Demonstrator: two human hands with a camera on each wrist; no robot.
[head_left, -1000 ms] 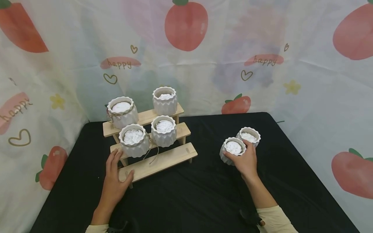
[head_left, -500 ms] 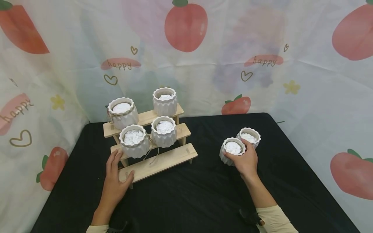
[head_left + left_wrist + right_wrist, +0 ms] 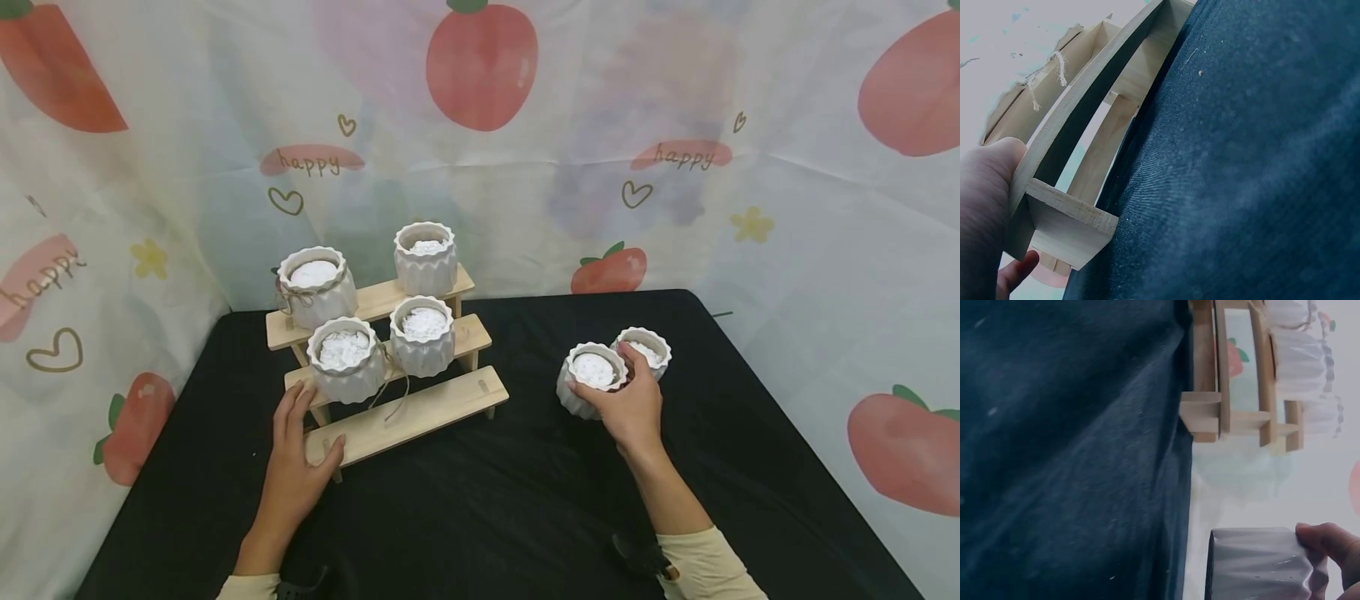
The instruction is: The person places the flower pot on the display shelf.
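My left hand (image 3: pixel 291 479) grips the near left end of a three-step wooden stand (image 3: pixel 420 419). In the left wrist view its thumb (image 3: pixel 1007 150) lies on the lowest board's edge, with a finger showing below. At the right, my right hand (image 3: pixel 636 410) holds a white scalloped pot (image 3: pixel 572 393) by its rim, thumb at the near side. The pot has white filling inside. In the right wrist view a narrow gap shows between the pot's base (image 3: pixel 1254 565) and the cloth. Right behind my fingers stands a second white pot (image 3: pixel 660 350), partly hidden.
Two white pots sit on the stand's top step, a left one (image 3: pixel 322 300) with twine and a right one (image 3: pixel 426 271). The middle step bears another two, left (image 3: pixel 348 379) and right (image 3: pixel 423 354). Black cloth (image 3: pixel 510 508) covers the table; a printed curtain (image 3: pixel 540 225) hangs behind.
The pot in my right hand has shifted slightly up and to the left, away from the pot behind it. My left hand and the stand have stayed in place.
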